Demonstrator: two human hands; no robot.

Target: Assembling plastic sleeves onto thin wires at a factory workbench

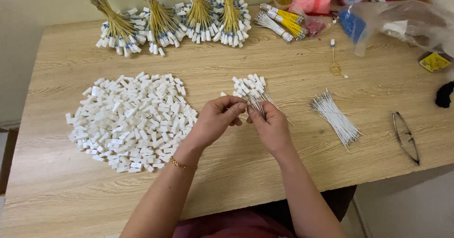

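Mid-assembly, judging by the grip: fitting a white connector onto a wire end. Left hand (215,119) pinched shut on a small white piece; right hand (268,124) closed around a fan of capped wires (250,89), above the table (283,162) centre. Loose white connectors (130,122) heaped left, bare white wires (336,117) right. Next, likely: fine alignment, firm push.

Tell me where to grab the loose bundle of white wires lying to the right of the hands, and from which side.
Grip the bundle of white wires around its middle, coming down from above with fingers across the strands. It lies flat on the table, fanned slightly, with metal tips at the upper-left end; pinching mid-length probably keeps the strands together and stays off the tips.
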